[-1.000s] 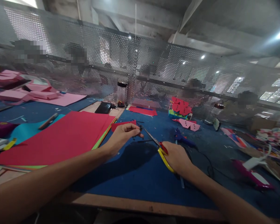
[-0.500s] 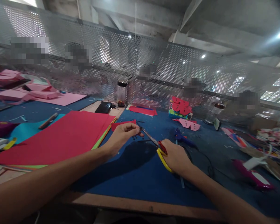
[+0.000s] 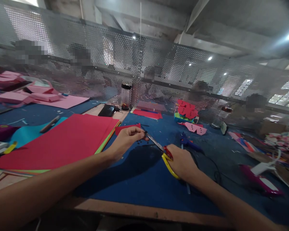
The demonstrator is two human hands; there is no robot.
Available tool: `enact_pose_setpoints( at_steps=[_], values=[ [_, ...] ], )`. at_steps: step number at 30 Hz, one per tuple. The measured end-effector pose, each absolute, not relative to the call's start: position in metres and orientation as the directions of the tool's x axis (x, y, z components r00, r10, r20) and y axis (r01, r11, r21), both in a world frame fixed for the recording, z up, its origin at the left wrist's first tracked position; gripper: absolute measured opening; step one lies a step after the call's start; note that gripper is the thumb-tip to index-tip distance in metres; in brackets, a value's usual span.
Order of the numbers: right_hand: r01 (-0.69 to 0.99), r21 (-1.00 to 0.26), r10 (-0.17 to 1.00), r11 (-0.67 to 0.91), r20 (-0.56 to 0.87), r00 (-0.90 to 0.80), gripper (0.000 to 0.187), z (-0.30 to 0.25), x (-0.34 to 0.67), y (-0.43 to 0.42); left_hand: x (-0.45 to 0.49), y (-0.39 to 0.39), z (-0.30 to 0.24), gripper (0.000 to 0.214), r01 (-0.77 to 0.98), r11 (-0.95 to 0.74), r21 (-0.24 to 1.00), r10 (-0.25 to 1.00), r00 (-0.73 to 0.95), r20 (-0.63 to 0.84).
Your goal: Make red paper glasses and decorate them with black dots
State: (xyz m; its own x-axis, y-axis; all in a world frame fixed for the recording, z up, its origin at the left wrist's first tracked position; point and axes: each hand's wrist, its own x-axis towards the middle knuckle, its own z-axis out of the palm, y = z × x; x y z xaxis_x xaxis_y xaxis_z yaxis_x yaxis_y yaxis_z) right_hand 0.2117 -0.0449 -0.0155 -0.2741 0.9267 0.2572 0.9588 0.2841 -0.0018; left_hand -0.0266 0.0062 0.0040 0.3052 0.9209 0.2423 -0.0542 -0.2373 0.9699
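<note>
My left hand (image 3: 126,140) hovers over the blue mat (image 3: 139,179), its fingers pinched on a small dark scrap too tiny to name. My right hand (image 3: 181,162) grips scissors (image 3: 162,150) with red and yellow handles. The blades point up and left and meet the pinched scrap at my left fingertips. Tiny dark cuttings lie on the mat under the blades. A small red paper piece (image 3: 125,127) lies just behind my left hand.
A stack of large red sheets (image 3: 62,141) lies left, over green and cyan sheets. A blue glue gun (image 3: 189,142) lies behind my right hand, a purple-white one (image 3: 260,179) at right. A jar (image 3: 125,96), phone (image 3: 107,111) and red cutouts (image 3: 186,110) stand before the perforated screen (image 3: 159,70).
The scissors' blades have closed from their open spread a second ago, and my right hand has drawn slightly toward my left. My left hand holds its place.
</note>
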Motion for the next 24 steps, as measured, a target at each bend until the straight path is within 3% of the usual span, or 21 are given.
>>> enact_pose_setpoints(
  at_steps=[24],
  values=[
    [0.967, 0.021, 0.937, 0.256, 0.241, -0.253, 0.016, -0.0146, 0.2121, -0.0440, -0.0255, 0.0054, 0.0061, 0.010, -0.049, -0.225, 0.973, 0.925, 0.302, 0.229]
  ],
)
